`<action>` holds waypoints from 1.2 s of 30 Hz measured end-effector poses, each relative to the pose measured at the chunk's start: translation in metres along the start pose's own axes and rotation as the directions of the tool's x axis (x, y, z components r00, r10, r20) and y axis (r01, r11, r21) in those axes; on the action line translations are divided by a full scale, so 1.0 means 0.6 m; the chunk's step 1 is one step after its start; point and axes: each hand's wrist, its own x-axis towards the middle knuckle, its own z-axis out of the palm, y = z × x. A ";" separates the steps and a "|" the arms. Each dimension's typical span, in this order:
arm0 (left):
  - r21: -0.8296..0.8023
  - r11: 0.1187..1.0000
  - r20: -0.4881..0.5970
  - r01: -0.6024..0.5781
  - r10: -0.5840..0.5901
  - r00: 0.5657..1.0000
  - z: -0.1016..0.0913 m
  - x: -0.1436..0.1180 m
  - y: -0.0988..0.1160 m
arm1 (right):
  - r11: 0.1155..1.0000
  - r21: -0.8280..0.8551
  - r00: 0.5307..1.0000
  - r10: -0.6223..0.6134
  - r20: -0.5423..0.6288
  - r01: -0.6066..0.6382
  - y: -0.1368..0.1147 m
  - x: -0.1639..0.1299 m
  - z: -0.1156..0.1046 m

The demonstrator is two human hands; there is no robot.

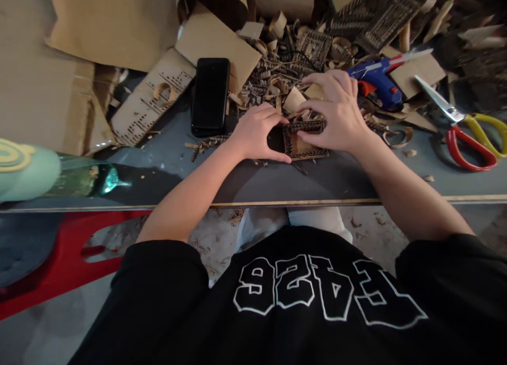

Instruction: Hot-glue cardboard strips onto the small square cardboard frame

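Note:
A small open cardboard box [309,155] with ridged, corrugated-edged walls lies on the grey table near its front edge. My left hand [257,132] holds its left side, with the index fingertip at the far corner and the thumb at the near corner. My right hand [336,111] is over the box's right side. Its thumb reaches into the box, while the other fingers are spread above the far wall. Part of the box's right side is hidden under this hand. Just beyond the box lies a small cardboard piece [293,99].
A black phone [210,95] lies left of my hands. A blue glue gun [380,82] and red-and-yellow-handled scissors [455,114] are on the right. Cardboard scraps [273,85] and larger sheets [114,24] cover the back. A green bottle [51,172] lies at the left.

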 end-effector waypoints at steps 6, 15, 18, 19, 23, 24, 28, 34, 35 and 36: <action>0.001 1.000 -0.011 -0.006 0.006 1.000 0.002 0.000 0.009 | 0.997 0.036 0.994 0.069 0.083 -0.072 -0.011 0.004 0.009; -0.013 1.000 -0.016 0.005 -0.005 1.000 0.003 0.001 0.011 | 0.993 0.008 0.989 0.117 0.096 -0.118 -0.017 0.005 0.008; -0.021 1.000 -0.010 0.002 -0.002 1.000 0.003 0.002 0.011 | 0.994 -0.016 0.992 0.111 0.067 -0.110 -0.017 0.003 0.011; -0.022 1.000 -0.008 0.002 -0.002 1.000 0.003 0.002 0.011 | 0.995 -0.017 0.994 0.099 0.047 -0.098 -0.016 0.003 0.013; -0.024 1.000 -0.008 0.009 -0.009 1.000 0.004 0.003 0.010 | 0.998 -0.010 0.998 0.059 0.012 -0.059 -0.012 0.001 0.017; -0.024 1.000 -0.006 0.012 -0.012 1.000 0.004 0.003 0.010 | 0.998 -0.005 0.998 0.059 0.023 -0.058 -0.012 0.001 0.017; -0.024 0.999 0.008 0.028 -0.028 1.000 0.004 0.003 0.009 | 0.996 0.038 0.995 0.073 0.065 -0.075 -0.012 0.004 0.010; -0.029 0.999 0.017 0.032 -0.031 0.999 0.002 0.002 0.013 | 0.996 0.073 0.997 0.053 0.057 -0.057 -0.009 0.005 0.010; -0.029 0.999 0.016 0.034 -0.033 0.999 0.002 0.002 0.013 | 0.996 0.081 0.998 0.038 0.049 -0.042 -0.007 0.004 0.010; -0.029 0.999 0.016 0.035 -0.035 0.999 0.002 0.002 0.013 | 0.996 0.090 0.999 0.022 0.044 -0.026 -0.005 0.003 0.010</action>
